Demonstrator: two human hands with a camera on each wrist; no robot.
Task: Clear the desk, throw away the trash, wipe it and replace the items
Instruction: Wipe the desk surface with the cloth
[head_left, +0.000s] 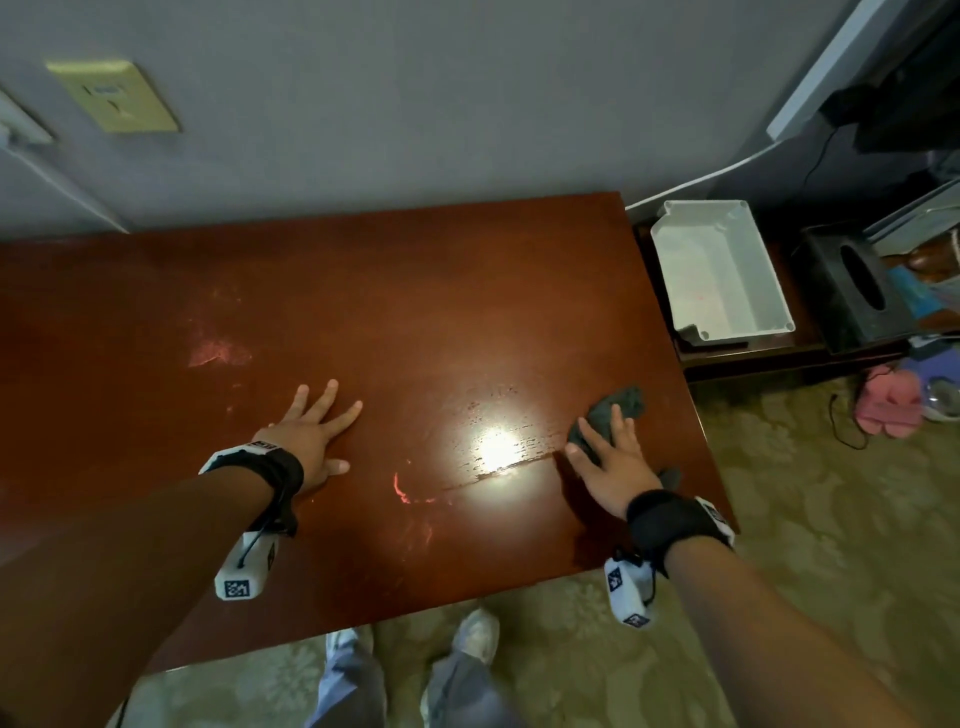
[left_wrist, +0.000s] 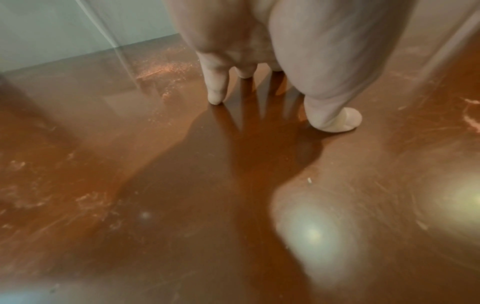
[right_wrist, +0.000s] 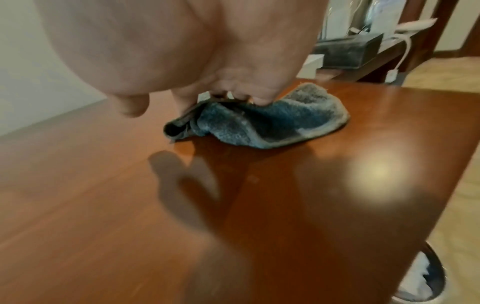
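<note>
While the grey cloth lies bunched near the right end of the desk, the right hand presses it down, fingers extended and not wrapped round it. The left hand rests flat on the wood, fingers spread, holding nothing. Step in hand: wiping. Pale smears show further left, so the next stroke probably calls for a sweep that way. A white tray and black tissue box sit on a lower shelf beside the desk, with patterned carpet below
</note>
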